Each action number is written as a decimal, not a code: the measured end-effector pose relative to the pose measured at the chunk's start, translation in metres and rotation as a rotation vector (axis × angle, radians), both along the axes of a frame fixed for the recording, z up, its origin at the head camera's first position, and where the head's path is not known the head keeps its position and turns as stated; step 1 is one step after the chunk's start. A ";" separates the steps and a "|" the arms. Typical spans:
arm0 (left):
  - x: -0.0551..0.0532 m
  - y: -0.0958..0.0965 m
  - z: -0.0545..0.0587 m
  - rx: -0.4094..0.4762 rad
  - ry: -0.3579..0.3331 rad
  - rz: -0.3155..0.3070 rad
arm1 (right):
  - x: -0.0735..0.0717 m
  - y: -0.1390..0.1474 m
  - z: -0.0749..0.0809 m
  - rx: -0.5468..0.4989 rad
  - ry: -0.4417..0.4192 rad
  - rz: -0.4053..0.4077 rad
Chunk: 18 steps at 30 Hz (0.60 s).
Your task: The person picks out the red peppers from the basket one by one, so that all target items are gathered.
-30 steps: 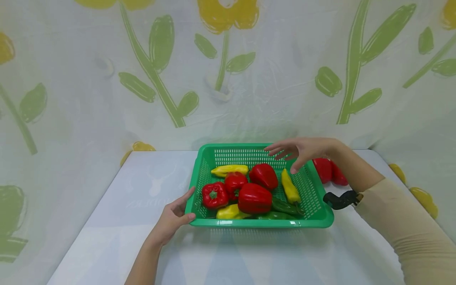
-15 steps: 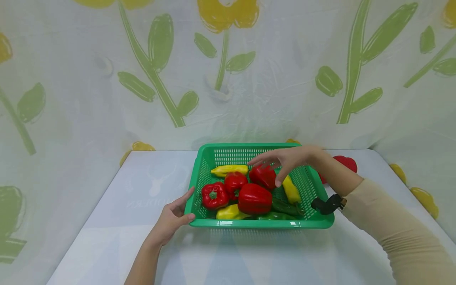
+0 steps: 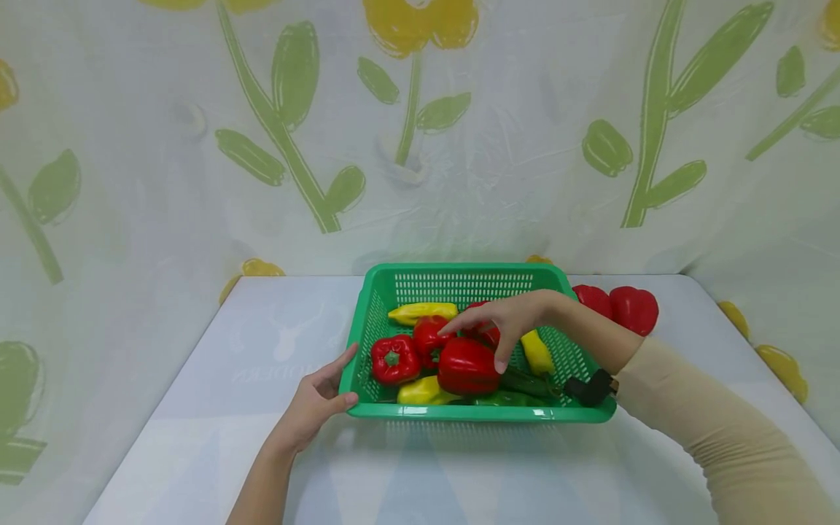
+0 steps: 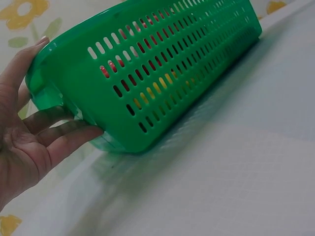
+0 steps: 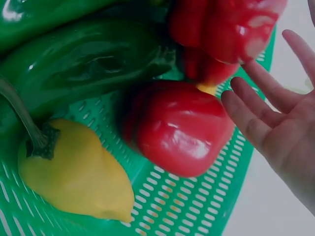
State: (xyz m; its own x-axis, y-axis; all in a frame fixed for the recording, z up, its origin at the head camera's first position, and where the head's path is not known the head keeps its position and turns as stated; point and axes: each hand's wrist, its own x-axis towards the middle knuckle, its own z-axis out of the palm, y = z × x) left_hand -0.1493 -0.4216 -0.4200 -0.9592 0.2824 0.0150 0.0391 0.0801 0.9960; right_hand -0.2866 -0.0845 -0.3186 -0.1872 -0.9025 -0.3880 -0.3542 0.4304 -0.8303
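Note:
A green plastic basket (image 3: 459,267) stands on the table, holding several peppers. My left hand (image 3: 308,408) grips its left front corner, with fingers tucked against the corner in the left wrist view. Over the basket is my right hand (image 3: 512,324), fingers spread and holding nothing. Its thumb overlaps a large red bell pepper (image 3: 466,368) at the front. A second red bell pepper (image 5: 184,130), partly hidden by the hand in the head view, lies close to the fingertips. Another red bell pepper (image 3: 396,361) with a green stem sits at the left.
Also in the basket are a yellow pepper (image 3: 538,354) at the right, another yellow pepper (image 3: 420,313) at the back, and long green peppers (image 3: 525,381) at the front. Outside, red bell peppers (image 3: 634,310) lie beyond the basket's right side. A flowered curtain (image 3: 499,182) hangs behind the table.
My right hand has moved left and down toward the front red bell pepper, its fingers still spread. The left hand has stayed on the basket corner.

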 end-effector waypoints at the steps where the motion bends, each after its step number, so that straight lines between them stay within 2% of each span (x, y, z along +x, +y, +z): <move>1: 0.000 0.000 0.000 -0.003 0.001 0.000 | 0.001 -0.001 -0.001 0.005 0.000 0.001; 4: -0.001 0.000 0.001 -0.004 0.003 -0.003 | 0.001 -0.004 -0.005 0.015 -0.008 0.005; 13: 0.000 -0.001 -0.001 0.012 0.014 -0.015 | 0.005 -0.012 -0.014 0.096 0.056 0.009; 18: 0.001 0.000 -0.001 0.030 0.017 -0.014 | 0.004 -0.013 -0.017 0.087 0.002 -0.039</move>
State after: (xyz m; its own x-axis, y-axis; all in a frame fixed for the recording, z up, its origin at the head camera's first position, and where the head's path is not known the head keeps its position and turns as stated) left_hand -0.1480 -0.4216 -0.4210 -0.9547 0.2949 0.0400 0.0571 0.0497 0.9971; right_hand -0.2826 -0.0972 -0.3353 -0.2227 -0.8575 -0.4638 -0.3374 0.5141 -0.7885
